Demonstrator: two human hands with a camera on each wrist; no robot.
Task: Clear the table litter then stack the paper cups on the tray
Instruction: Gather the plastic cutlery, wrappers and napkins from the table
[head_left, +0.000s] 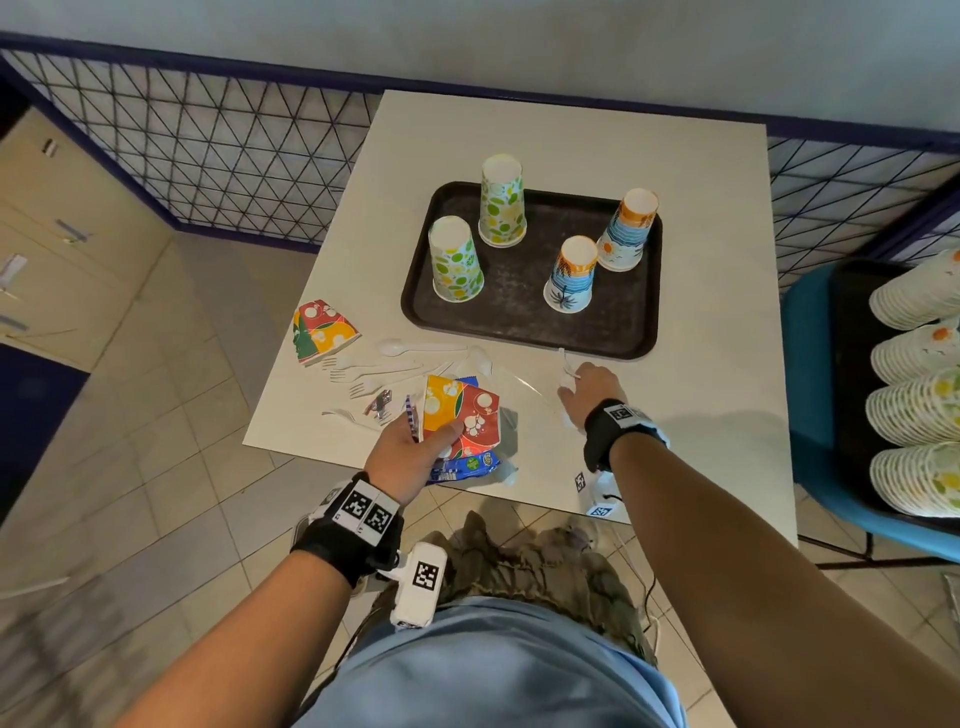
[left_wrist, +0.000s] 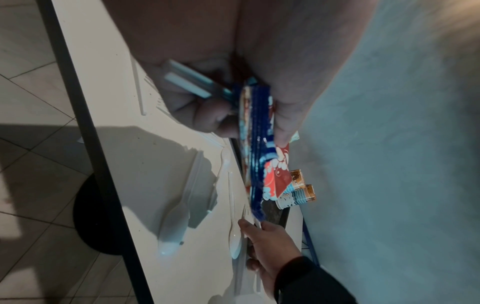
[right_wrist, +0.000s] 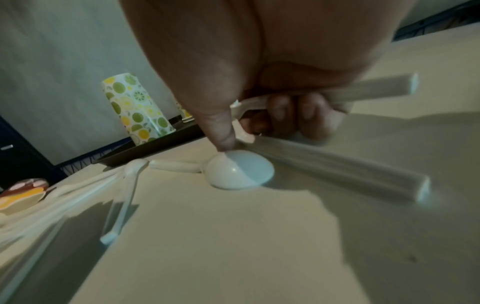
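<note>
The left hand (head_left: 402, 453), at the near edge of the white counter (head_left: 691, 291), gripped a bundle of litter: a flattened red-and-orange cup (head_left: 460, 415) with a blue wrapper (head_left: 462, 466) beneath it, thumb on top and fingers (left_wrist: 205, 119) curled under. The right hand (head_left: 587, 389), just in front of the dark tray (head_left: 524, 317), held white plastic cutlery (right_wrist: 376, 88) in curled fingers (right_wrist: 309, 115), its thumb tip touching the bowl of a white spoon (right_wrist: 240, 171) lying on the counter. Four paper cups stood upside down and apart on the tray: two citrus-patterned (head_left: 455, 260) (head_left: 501, 201), two beach-patterned (head_left: 571, 275) (head_left: 627, 231). Another flattened cup (head_left: 322, 331), loose forks (head_left: 374, 371) and small wrappers (head_left: 379, 404) lay on the counter left of the hands.
</note>
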